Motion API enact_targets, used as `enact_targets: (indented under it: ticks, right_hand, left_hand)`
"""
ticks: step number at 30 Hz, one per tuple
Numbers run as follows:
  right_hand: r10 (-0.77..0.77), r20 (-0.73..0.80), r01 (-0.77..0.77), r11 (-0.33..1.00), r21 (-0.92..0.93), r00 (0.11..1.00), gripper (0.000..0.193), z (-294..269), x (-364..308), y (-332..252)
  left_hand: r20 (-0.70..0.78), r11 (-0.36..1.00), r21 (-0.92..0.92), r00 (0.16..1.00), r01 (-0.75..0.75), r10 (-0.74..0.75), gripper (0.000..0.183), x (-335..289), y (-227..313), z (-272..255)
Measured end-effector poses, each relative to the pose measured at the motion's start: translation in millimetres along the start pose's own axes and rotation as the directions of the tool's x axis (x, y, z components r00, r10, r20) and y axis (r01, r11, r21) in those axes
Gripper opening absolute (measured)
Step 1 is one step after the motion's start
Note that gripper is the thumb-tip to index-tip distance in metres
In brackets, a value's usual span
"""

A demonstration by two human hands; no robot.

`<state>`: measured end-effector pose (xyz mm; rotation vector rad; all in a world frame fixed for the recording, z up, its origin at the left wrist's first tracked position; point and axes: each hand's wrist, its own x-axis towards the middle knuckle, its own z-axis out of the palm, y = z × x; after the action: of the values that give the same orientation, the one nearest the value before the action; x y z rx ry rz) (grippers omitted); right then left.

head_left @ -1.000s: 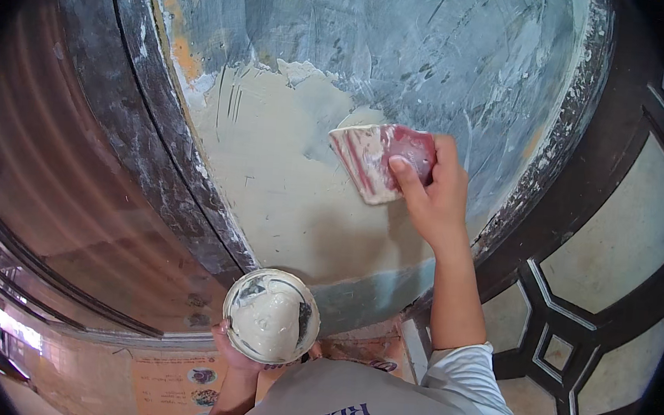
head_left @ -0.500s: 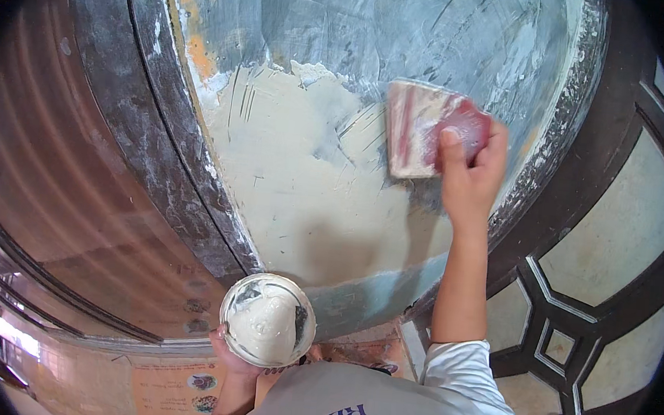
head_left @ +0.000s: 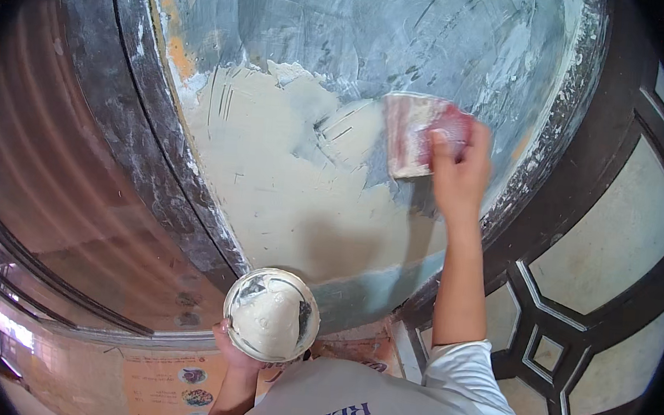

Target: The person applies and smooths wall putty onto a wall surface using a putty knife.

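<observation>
Our right hand (head_left: 458,171), at about two o'clock in the view, has its fingers closed on the red handle of a broad putty knife (head_left: 409,134), whose smeared blade lies flat against the wall panel (head_left: 408,34). Our left hand (head_left: 233,349), at six o'clock, cups from beneath a round bowl (head_left: 270,314) heaped with pale filler; only the fingertips at its rim show, curled about it. Outward from the blade, a cream coat of fresh filler (head_left: 272,179) spreads toward nine o'clock and down to the panel's lower edge. We judge roughly the lower half of the panel covered. The grey-blue surface from ten through one o'clock remains bare, as does a narrow strip at five o'clock beneath the coat. A dark, paint-flecked frame (head_left: 127,129) bounds the panel on the left; a dark lattice with pale panes (head_left: 566,304) stands at four o'clock.
</observation>
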<state>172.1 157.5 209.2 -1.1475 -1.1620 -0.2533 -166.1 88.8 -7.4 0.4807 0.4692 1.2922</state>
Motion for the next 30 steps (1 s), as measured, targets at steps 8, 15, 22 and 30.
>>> enact_targets:
  ticks: [8,15,22,30]
  right_hand:
    - [-0.018,0.275,0.070,0.981,-0.183,0.961,0.035,-8.2,-12.2,1.8]
    - [0.020,0.411,0.090,0.965,-0.246,0.911,0.036,-11.3,-39.6,9.8]
    - [0.044,0.226,-0.046,0.999,0.004,0.973,0.034,-18.1,-42.4,29.3]
    - [0.096,0.291,-0.074,0.994,-0.087,0.952,0.037,-20.0,-56.0,35.8]
  left_hand:
    - [0.029,0.997,-0.074,1.000,0.005,-0.002,0.077,-6.4,-12.9,18.0]
    - [0.075,0.997,-0.073,0.997,-0.023,0.028,0.077,-9.4,-20.9,36.3]
    - [0.093,0.991,-0.134,0.995,-0.007,0.020,0.076,-14.7,-29.3,38.6]
    - [-0.006,0.996,-0.075,0.999,-0.052,0.052,0.075,-15.0,-37.8,34.6]
